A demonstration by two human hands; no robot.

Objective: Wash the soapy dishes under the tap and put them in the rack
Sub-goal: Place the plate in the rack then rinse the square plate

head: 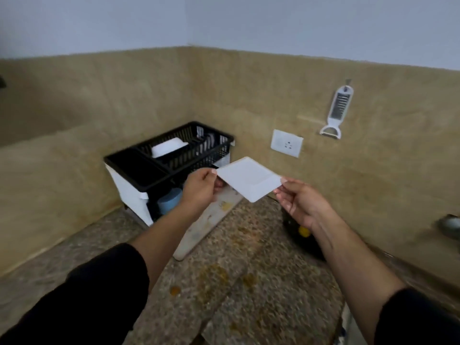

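A: While the white square plate [249,179] is held up over the bench [249,282], how are the hands placed?
B: Its L corner is pinched by the left hand [199,188], R corner by the right hand [298,202]; it's held tilted, clear of the bench.
A: And the rack [174,155]?
B: Set at the bench's back corner, just beyond the plate. A white dish [169,146] is seen inside, w/ a blue cup [170,201] beneath.

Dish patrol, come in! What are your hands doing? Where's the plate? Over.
Left hand, right hand: each pinching a corner of the white square plate. Plate in air, short of black dish rack. Nothing between; white dish sits inside rack.
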